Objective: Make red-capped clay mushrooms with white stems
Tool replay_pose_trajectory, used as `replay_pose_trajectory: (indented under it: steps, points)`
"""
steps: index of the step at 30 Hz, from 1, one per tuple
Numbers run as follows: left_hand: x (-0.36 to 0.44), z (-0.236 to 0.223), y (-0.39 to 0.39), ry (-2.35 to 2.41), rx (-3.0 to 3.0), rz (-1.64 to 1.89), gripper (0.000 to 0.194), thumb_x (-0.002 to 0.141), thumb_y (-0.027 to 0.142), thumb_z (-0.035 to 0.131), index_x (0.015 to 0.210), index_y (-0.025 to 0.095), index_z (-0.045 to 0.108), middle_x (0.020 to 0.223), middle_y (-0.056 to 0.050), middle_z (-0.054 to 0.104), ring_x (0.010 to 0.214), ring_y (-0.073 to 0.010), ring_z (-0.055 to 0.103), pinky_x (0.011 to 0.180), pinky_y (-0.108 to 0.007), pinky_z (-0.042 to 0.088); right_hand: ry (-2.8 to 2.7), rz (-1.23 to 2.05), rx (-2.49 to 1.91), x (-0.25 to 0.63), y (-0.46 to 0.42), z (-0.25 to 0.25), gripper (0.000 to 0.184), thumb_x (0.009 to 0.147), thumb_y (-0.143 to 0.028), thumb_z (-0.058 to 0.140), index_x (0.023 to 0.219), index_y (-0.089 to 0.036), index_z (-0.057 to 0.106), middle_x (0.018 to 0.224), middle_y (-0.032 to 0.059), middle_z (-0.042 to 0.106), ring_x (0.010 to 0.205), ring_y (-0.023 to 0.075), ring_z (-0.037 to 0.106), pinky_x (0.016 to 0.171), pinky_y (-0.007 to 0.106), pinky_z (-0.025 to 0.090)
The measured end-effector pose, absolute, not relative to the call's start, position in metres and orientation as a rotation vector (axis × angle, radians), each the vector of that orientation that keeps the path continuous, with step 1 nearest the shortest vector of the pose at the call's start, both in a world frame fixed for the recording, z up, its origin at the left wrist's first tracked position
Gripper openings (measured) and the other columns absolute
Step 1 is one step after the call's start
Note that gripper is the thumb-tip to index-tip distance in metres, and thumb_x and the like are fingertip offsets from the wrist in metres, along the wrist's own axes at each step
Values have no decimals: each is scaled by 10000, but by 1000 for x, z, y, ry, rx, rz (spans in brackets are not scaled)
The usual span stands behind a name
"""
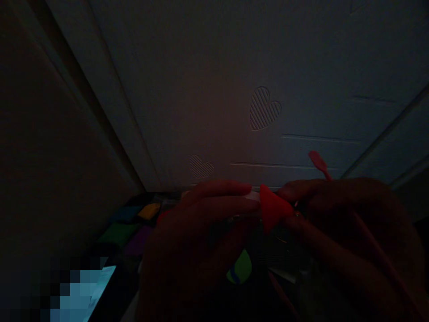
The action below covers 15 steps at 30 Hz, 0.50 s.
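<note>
The scene is very dark. My left hand is closed, its fingers stretched along a pale, slim piece whose kind I cannot make out. Against the end of that piece sits a bright red cone-shaped piece, wide side toward my left fingertips. My right hand pinches the narrow end of the red cone between thumb and finger. A thin pink stick tool with a flat paddle tip also lies in my right hand, slanting past the knuckles. Below the hands is a rounded green piece with a blue mark.
Coloured packets lie at the left, among them a green one, a yellow one and a purple one. Another pink stick rests low in the middle. A pale panel with embossed hearts rises behind. A lit screen glows lower left.
</note>
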<state>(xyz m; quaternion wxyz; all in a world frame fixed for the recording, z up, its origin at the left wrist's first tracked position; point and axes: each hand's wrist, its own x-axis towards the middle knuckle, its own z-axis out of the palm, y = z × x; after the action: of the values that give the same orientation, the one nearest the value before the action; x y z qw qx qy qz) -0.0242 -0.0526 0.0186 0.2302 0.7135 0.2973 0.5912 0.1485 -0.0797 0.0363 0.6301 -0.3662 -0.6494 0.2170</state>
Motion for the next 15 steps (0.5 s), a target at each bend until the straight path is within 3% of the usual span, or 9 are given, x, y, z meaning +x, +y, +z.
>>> replay_pose_trajectory:
  steps: [6, 15]
  points:
    - [-27, 17, -52, 884, 1987, 1572, 253, 805, 223, 658, 982, 403, 659, 1081, 114, 649, 944, -101, 621, 856, -202, 489, -1508, 528, -832, 150, -82, 37, 188, 745, -173, 716, 865, -290, 632, 929, -37, 699, 830, 152, 696, 687, 245, 575]
    - [-25, 15, -54, 862, 2057, 1632, 318, 808, 167, 638, 1020, 404, 642, 1102, 99, 637, 965, -111, 607, 860, -215, 504, -1452, 533, -859, 148, -81, 36, 243, 724, -103, 716, 856, -285, 622, 896, -75, 709, 834, 101, 685, 785, 187, 551]
